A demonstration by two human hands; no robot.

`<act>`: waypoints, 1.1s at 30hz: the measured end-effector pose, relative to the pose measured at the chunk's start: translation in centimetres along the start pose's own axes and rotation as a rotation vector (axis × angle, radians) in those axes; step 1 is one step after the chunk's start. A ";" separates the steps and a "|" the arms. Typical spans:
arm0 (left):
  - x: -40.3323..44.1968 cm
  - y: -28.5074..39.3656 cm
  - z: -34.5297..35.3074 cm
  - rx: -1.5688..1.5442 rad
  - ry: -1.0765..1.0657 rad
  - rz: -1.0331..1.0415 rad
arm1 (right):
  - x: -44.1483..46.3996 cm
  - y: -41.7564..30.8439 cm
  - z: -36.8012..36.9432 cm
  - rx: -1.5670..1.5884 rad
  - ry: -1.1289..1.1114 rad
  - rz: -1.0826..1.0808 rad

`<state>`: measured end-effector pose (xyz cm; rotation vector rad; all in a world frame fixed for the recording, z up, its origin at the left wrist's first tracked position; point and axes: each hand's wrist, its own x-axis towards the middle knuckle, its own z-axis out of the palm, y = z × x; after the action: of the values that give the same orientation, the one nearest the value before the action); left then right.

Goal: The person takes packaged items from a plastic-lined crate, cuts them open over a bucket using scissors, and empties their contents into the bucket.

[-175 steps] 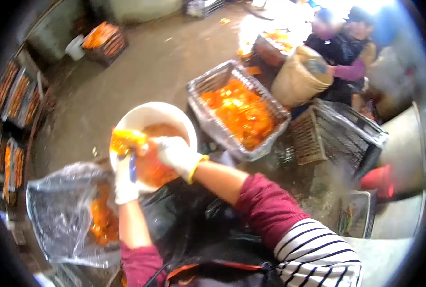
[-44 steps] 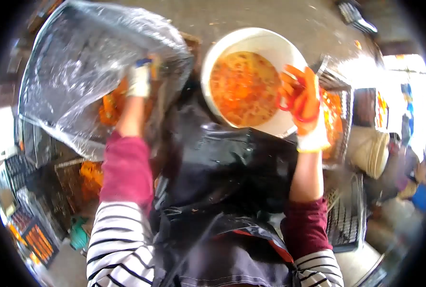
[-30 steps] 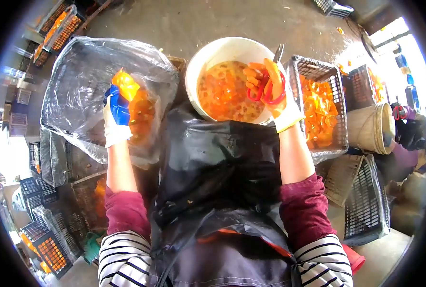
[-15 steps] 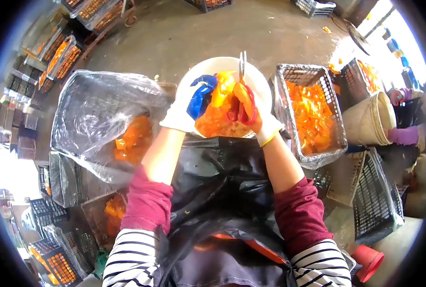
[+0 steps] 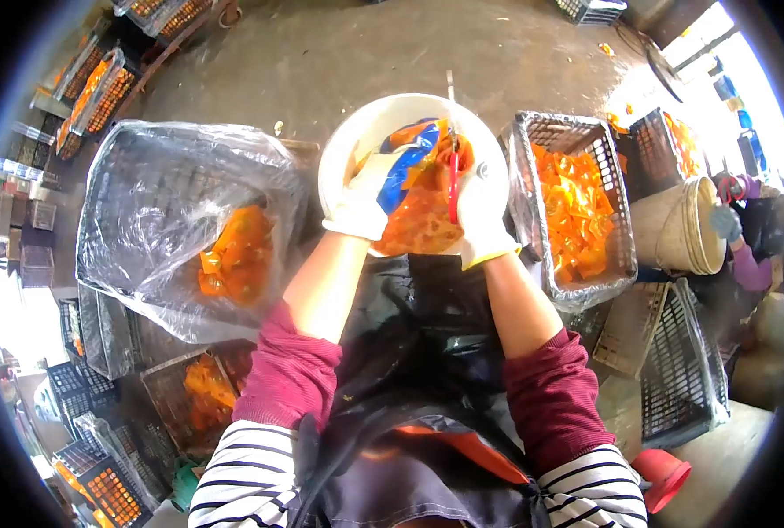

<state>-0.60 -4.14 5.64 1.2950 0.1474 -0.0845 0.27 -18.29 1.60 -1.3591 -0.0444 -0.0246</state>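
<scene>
A white bucket point(image 5: 343, 141) stands in front of me with soft, shiny orange pieces point(image 5: 423, 224) inside. My left hand point(image 5: 379, 185), in a white glove with blue fingers, is over its left side, fingers curled around an orange piece point(image 5: 402, 135) that is partly hidden. In my right hand point(image 5: 482, 207), gloved in white with a yellow cuff edge, is a pair of red-handled scissors point(image 5: 452, 180). Their metal tip points away from me past the far rim. Another bit of orange shows beside the scissors at the right fingers.
At left, a plastic-lined crate point(image 5: 101, 211) holds some orange pieces. Close on the right is a black crate point(image 5: 616, 198) of orange pieces, then a cream bucket point(image 5: 673, 224) and another person's arm point(image 5: 748, 264). A red bucket point(image 5: 663, 480) stands lower right.
My left hand has moved right and toward the bucket's middle. The yellow-orange piece between my hands is no longer raised there. The scissors have turned, showing their red handle side-on.
</scene>
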 end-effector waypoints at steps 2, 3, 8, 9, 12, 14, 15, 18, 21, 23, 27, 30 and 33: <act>0.5 -0.9 -0.5 -0.121 0.021 -0.037 | -0.6 -1.8 1.0 -0.074 -0.040 -0.027; 0.3 -0.8 -0.7 -0.108 0.042 -0.063 | -0.7 -2.3 1.4 -0.057 -0.041 0.030; 2.0 -2.8 -2.5 0.107 0.144 -0.010 | 0.0 0.4 0.9 0.140 -0.133 0.160; 3.4 -4.8 -3.9 0.127 0.134 0.020 | 0.1 0.7 0.7 0.123 -0.170 0.156; 1.8 -2.1 -3.6 -0.177 0.036 0.025 | 0.4 0.4 0.1 -0.071 -0.251 0.099; 1.1 -0.6 -3.6 -0.337 0.013 -0.004 | 0.2 -0.9 -0.4 -0.392 -0.260 0.009; 1.3 -0.4 -4.3 -0.332 0.037 -0.020 | 0.6 -1.2 -1.0 -0.678 -0.306 -0.072; 1.9 -0.7 -6.0 -0.299 0.093 0.037 | 1.4 0.1 -2.5 -0.449 -0.360 0.080; 1.3 1.0 -5.3 -0.221 0.168 0.062 | 1.4 1.4 -2.9 -0.301 -0.443 0.209; 1.5 0.5 -5.4 -0.029 0.277 0.056 | 1.3 2.4 -3.2 -0.135 -0.476 0.313; 2.3 -0.9 -6.7 0.248 0.283 0.079 | 1.2 4.0 -3.7 -0.108 -0.575 0.305; 2.8 -1.7 -7.5 0.142 0.233 0.013 | 0.8 1.0 -2.9 -0.357 -0.621 0.277; 2.3 -1.1 -6.9 0.098 0.255 0.050 | 0.3 -2.1 -1.7 -0.591 -0.565 0.285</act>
<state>1.05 2.26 2.41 1.4040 0.3323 0.1187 0.56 -20.43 3.28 -1.9139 -0.3386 0.6302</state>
